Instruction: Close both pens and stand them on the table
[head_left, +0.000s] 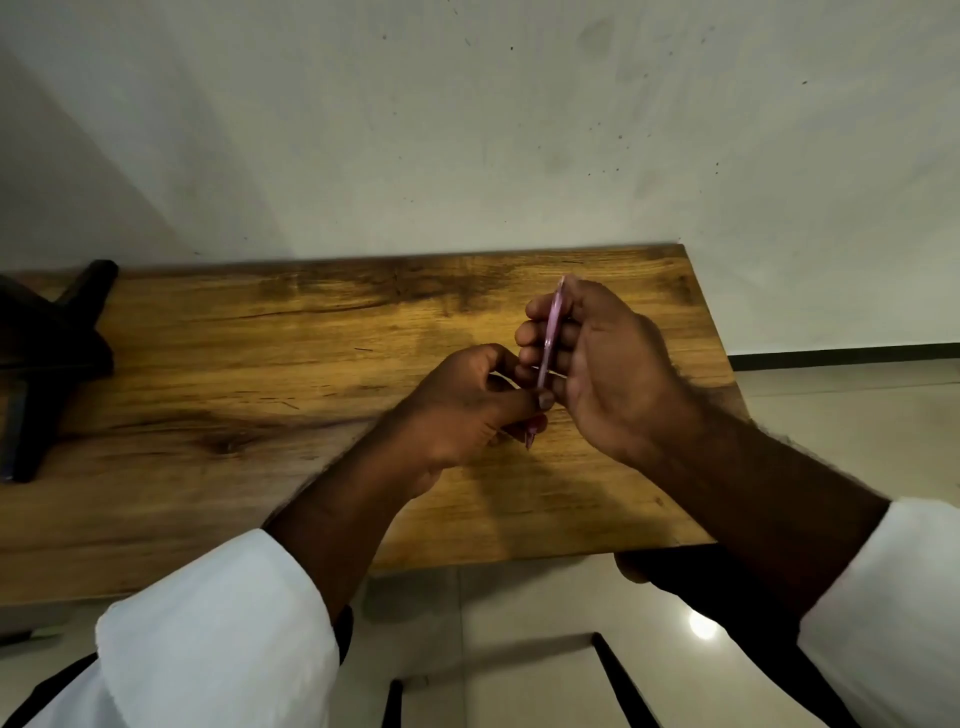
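The thin pink plastic pen-like stick is mostly hidden: only a strip of it shows between the curled fingers of the right hand, and its lower tip pokes out under the left hand. What it is exactly is hard to make out. It stands nearly upright, tilted a little, held above the brown wooden counter near the counter's right end. The right hand wraps its fingers round the upper part; the left hand pinches the lower part between thumb and curled fingers. Both hands touch each other. White sleeves cover both forearms and run out of the picture. At the left edge a dark black star-shaped stand sits on the counter, cut off by the border.
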